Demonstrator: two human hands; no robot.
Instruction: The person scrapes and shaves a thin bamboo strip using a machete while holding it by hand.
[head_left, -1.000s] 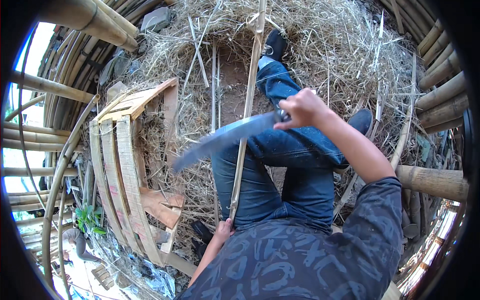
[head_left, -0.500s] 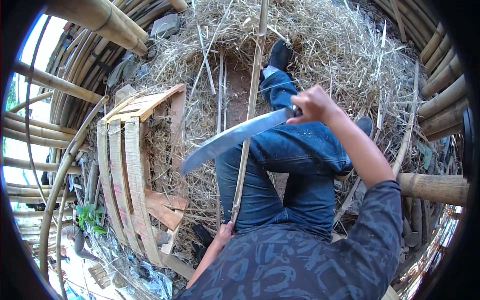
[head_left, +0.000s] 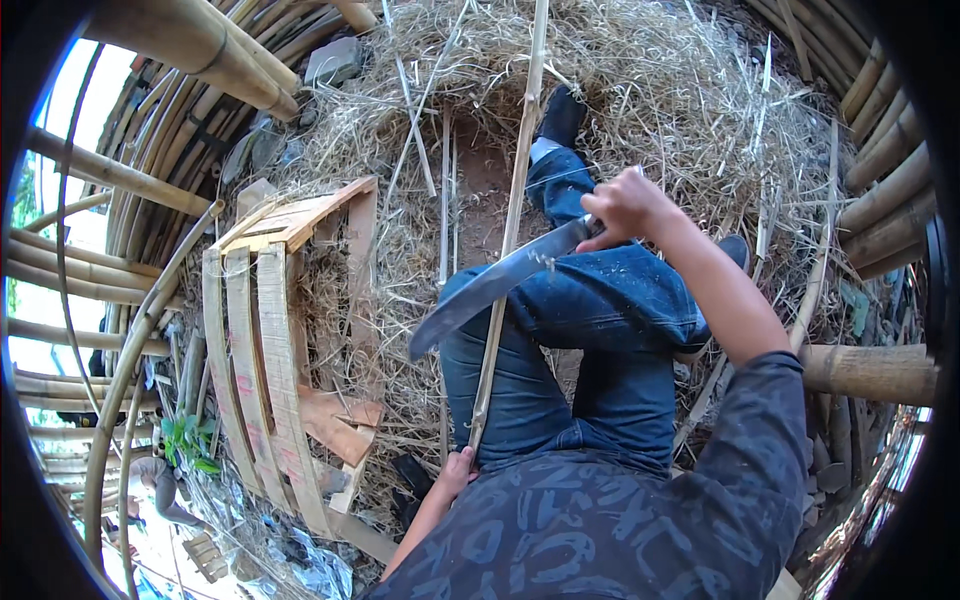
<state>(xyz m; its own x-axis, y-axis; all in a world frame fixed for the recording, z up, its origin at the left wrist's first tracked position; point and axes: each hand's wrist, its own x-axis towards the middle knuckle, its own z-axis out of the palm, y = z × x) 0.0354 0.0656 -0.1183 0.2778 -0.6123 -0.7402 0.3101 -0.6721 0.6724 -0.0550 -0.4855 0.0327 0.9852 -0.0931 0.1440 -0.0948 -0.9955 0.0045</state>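
Observation:
A machete (head_left: 510, 270) with a broad, curved blade is in my right hand (head_left: 628, 207), fingers wrapped round its handle. The blade points left and toward me, crossing a long bamboo strip (head_left: 522, 165); whether the edge touches it I cannot tell. That strip runs from the far edge over my left thigh back to my hip. At its near end my left hand (head_left: 460, 470) grips it, partly hidden by my shirt. Pale shavings show beside the blade, above my jeans (head_left: 600, 295).
Left of my legs stands a wooden crate (head_left: 270, 360) with slatted sides. Straw and shavings (head_left: 680, 110) cover the ground ahead. Thick bamboo poles (head_left: 865, 375) stick in from the right, and others (head_left: 130, 185) from the left. A person (head_left: 165, 490) is at the far lower left.
The machete blade has shifted right and toward me along the bamboo strip, its tip moving off the straw toward my left knee. My left hand still grips the strip.

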